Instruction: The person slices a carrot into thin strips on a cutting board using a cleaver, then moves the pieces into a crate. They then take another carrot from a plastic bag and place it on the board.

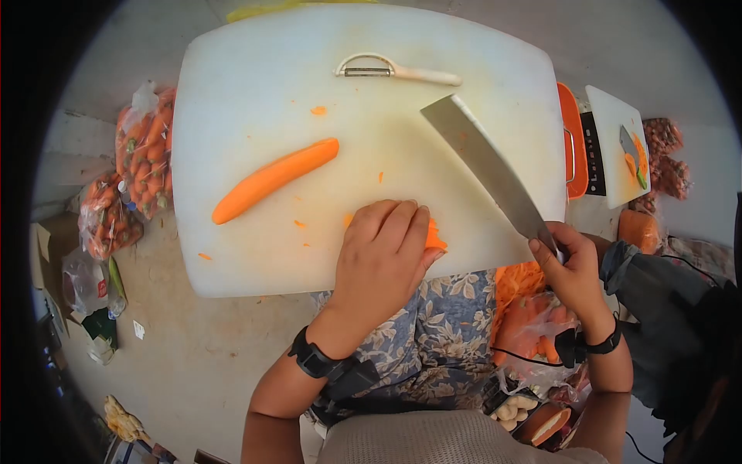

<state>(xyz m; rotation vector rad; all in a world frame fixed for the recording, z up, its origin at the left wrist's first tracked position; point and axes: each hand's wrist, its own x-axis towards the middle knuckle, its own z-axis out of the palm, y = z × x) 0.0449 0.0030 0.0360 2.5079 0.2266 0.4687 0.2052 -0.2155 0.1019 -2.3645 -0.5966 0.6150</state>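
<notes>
My left hand [384,251] presses down with bent fingers over cut carrot [436,238] near the front edge of the white cutting board [247,100]. Most of that carrot is hidden under the hand. In my right hand [573,271] is the handle of a broad kitchen knife [495,174]. Its blade points up and left over the board's right side, apart from the carrot. A whole peeled carrot [274,182] lies slantwise left of my left hand. Further back rests a white peeler [425,76]. Small orange scraps dot the board.
Bags of carrots [147,155] stand on the left. At right are an orange tray [573,139] and a second cutting board [607,116] with a knife on it. Shredded carrot [518,286] and a bag of carrots [533,332] sit below the board's right front edge.
</notes>
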